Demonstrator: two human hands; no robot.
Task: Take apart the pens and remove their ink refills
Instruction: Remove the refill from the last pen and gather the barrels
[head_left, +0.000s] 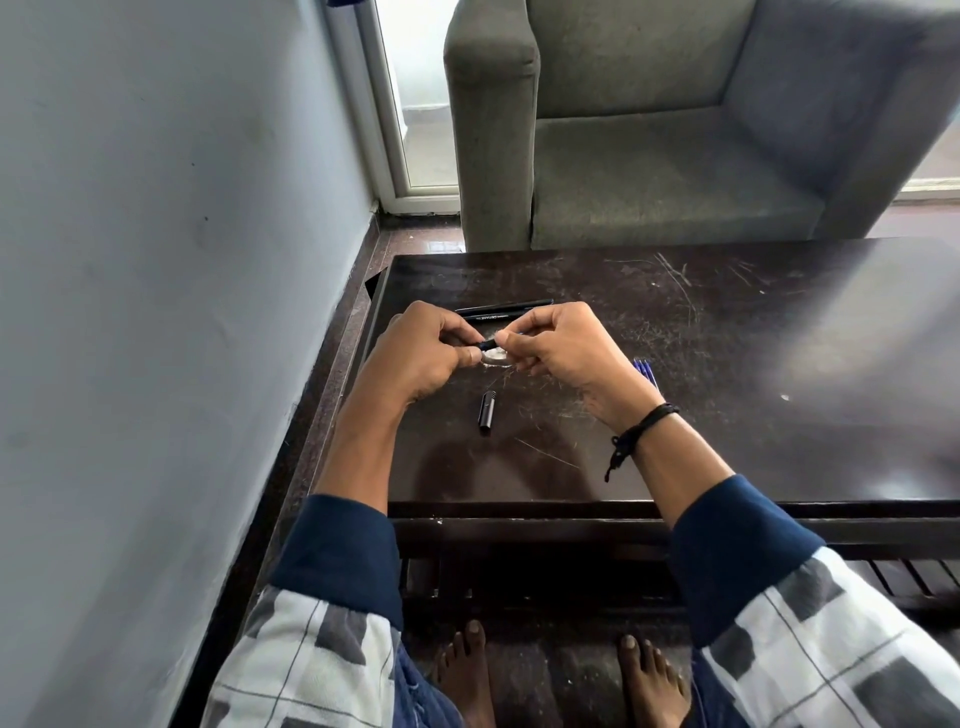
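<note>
Left hand (431, 348) and right hand (550, 338) pinch pen (487, 343) ends above bench (727, 415). Advice: twist opposite ways, pull straight. Cap (486, 410) near; refills (644, 370) right.

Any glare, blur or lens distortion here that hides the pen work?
Head view: glare whitens the table at right; the wide-angle lens bows the wall and armchair; the left hand and right hand look sharp, but their fingers cover most of the pen.

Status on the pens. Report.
Left hand and right hand pinching one pen. Loose cap on table, blue refills right, spare pens beyond. Nothing blocking.
</note>
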